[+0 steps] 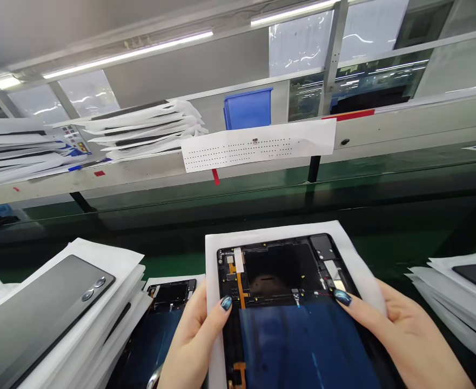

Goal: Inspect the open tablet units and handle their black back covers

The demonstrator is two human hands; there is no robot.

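Offers nothing readable: no words, brands or numbers. Shows only rows of dark dots (238,151) on the white paper strip (259,147) (not letters, as far as can be told) along the shelf (148,166) front, and small coloured blocks (69,133), too blurred to make out, on a printed sheet (76,139).

The bottom of the open tablet (302,340) is cut off by the picture's edge. Under the tablet, most fingers of the left hand (193,335) and right hand (411,329) are hidden. Left of it, the left hand hides part of another tablet (156,329). Right of it, a paper stack (460,305) gets cut off. Above it, marks on the paper strip (257,148) look too tiny to read.
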